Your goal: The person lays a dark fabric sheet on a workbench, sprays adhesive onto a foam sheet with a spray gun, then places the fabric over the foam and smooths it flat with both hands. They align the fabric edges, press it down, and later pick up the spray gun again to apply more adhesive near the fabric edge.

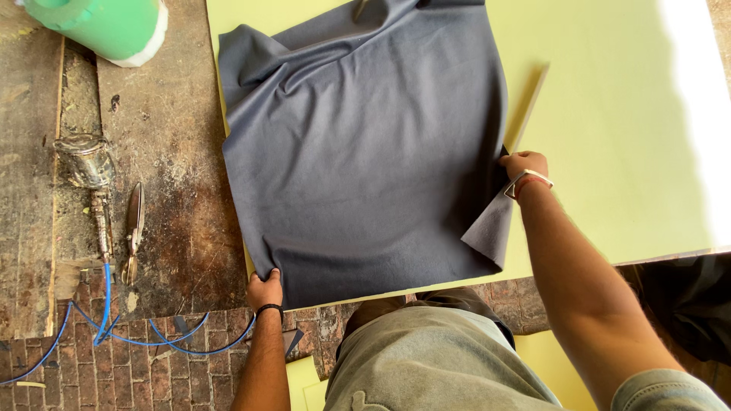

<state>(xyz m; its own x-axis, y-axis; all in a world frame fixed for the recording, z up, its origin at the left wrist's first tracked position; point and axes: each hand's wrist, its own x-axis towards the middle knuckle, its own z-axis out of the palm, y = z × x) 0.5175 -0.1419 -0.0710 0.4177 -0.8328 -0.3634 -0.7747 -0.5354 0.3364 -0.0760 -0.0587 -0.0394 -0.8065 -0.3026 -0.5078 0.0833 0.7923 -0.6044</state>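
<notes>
My left hand is closed on the near left corner of the grey fabric, fingers curled over the edge so the cloth is pinched between them and the thumb; a dark band sits on that wrist. My right hand grips the fabric's right edge, fingers folded tight around it, knuckles up, with a red and white band on the wrist. Below that hand the near right corner of the cloth flops over in a loose flap.

The fabric lies spread on a pale yellow foam sheet, covering its left part, reaching close to the sheet's left and near edges. Its far left corner is rumpled into folds, while the middle lies fairly flat. A thin strip lies on the foam just beside the cloth's right edge.

The foam rests on a worn wooden workbench. On the bench's left side lie a metal spray gun with a blue hose running off toward the near edge, and scissors just beside it. A green roll sits at the far left corner.
</notes>
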